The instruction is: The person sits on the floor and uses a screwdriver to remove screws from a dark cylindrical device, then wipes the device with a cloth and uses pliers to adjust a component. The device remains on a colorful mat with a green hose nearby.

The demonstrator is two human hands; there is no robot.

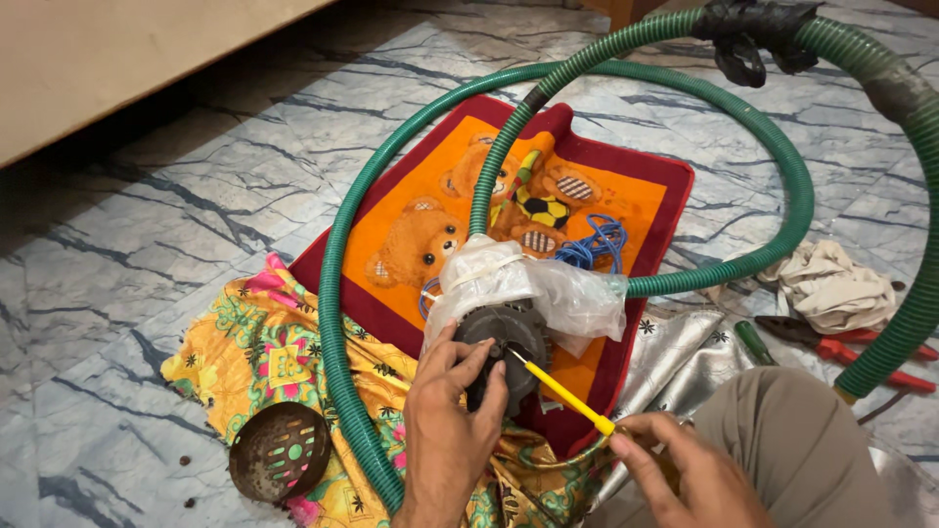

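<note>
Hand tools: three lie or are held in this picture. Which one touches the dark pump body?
The yellow-shafted screwdriver, held in the right hand, its tip on the pump body. The green-handled tool and red-handled pliers lie apart on the floor.

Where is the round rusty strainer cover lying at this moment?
In the head view, the round strainer cover lies at lower left, on the edge of the floral cloth, just left of the green hose and the left hand.

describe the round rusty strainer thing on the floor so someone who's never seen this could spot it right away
Start at the orange teddy-bear mat ringed by the green ribbed hose, then drop to the flowered yellow cloth at its lower left. On that cloth's lower edge lies the strainer cover: a brown, rusty dome with slotted holes, the only round metal piece there.
</note>
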